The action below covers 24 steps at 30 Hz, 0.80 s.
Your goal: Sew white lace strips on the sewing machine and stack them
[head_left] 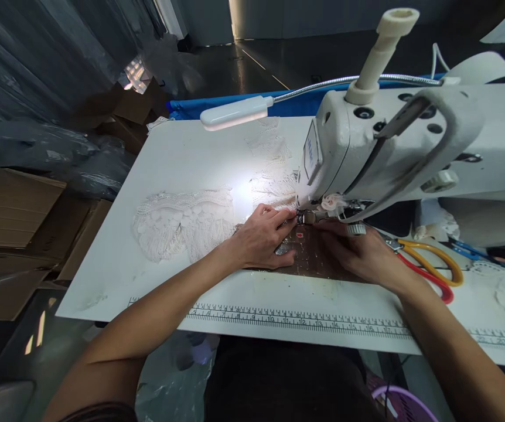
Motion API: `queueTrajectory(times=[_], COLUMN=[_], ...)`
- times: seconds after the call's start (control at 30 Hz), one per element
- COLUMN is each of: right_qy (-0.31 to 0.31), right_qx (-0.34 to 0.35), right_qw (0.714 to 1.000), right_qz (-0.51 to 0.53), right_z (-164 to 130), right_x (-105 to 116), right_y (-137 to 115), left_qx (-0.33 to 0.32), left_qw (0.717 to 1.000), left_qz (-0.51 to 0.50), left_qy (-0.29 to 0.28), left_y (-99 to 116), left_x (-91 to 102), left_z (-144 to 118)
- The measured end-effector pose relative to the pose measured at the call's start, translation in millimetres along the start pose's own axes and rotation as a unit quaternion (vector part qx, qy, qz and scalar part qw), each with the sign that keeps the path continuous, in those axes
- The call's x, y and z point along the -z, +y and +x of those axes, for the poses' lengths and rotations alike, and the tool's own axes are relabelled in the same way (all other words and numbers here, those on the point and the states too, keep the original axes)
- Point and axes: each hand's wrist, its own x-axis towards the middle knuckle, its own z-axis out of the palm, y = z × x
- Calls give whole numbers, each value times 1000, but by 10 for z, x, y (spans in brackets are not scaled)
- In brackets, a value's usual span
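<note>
Under the needle, both hands — left hand [263,237], right hand [358,252] — flat, grip released, seemingly pressing white lace [182,223].

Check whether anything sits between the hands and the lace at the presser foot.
Nothing visible does. The left hand lies flat by the presser foot, the right hand beside it; lace trails left on the table.

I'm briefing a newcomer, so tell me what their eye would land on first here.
The big white sewing machine fills the upper right, its gooseneck lamp throwing a bright patch on the white table. Under the needle, the left hand and right hand lie flat on the work, with white lace spread to the left and orange-handled scissors on the right.
</note>
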Motion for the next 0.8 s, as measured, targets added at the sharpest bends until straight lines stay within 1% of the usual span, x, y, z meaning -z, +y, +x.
queueTrajectory(times=[0.07, 0.1, 0.23, 0.27, 0.4, 0.5, 0.57, 0.63, 0.73, 0.8], right_qy=[-9, -4, 58, 63, 35, 37, 29, 18, 24, 64], right_qx=[-14, -24, -59, -62, -37, -22, 9, 44, 70, 70], right_qw=[999, 999, 996, 995, 996, 996, 998, 998, 997, 995], right_qz=[37, 37, -41, -55, -66, -79, -63, -35, -2, 4], right_z=[47, 74, 139, 135, 13, -152, -265, -370, -537, -685], right_x=[48, 50, -37, -59, -92, -90, -69, -5, 193, 371], right_y=[32, 51, 103, 97, -5, -94, -147, -221, -398, -519], left_qx=[2, 3, 6, 7, 12, 16, 18, 18, 17, 4], left_qw=[1000, 1000, 1000, 1000, 1000, 1000, 1000, 1000, 999, 998], left_qz=[6, 7, 1, -4, -10, -9, -11, -18, -39, -57], left_qy=[0, 0, 1, 2, -4, -2, 4, 9, 7, -9], left_y=[-1, -2, -11, -14, -21, -17, -17, -34, -123, -231], left_x=[-3, -4, -10, -11, -13, -27, -40, -46, -14, 32], left_z=[8, 12, 20, 19, 15, 9, 4, 4, 42, 122])
